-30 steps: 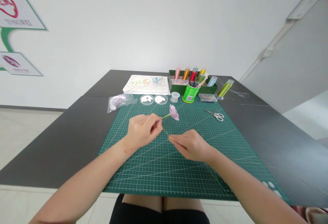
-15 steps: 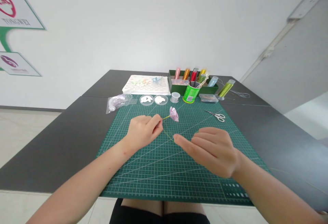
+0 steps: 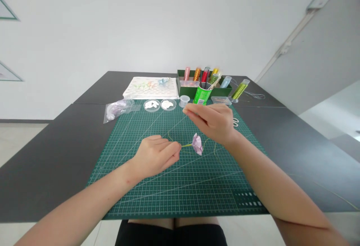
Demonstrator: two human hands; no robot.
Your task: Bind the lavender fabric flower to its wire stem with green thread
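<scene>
My left hand (image 3: 159, 156) is closed round the thin green stem of a pale purple flower (image 3: 197, 144), whose head points right, above the cutting mat. Higher up and to the right, my right hand (image 3: 212, 120) has its thumb and fingers pinched together. A fine yellow-green thread (image 3: 215, 149) hangs in a loose curve below this hand, and another bit of it shows just above my left knuckles. The right fingertips are over the far part of the mat, and the pinched part of the thread is too fine to make out.
A green cutting mat (image 3: 174, 197) covers the table's middle. Along its far edge are a plastic bag (image 3: 116, 110), two dishes of white pieces (image 3: 152, 105), a small clear tub (image 3: 184, 101) and a green can (image 3: 201, 95). Behind stands a box of thread spools (image 3: 182, 90). My right hand partly covers the scissors (image 3: 235, 122).
My right hand has swung up and away over the mat, turning palm-down. My left hand has come slightly lower with the flower, which now points right. The view has shifted right.
</scene>
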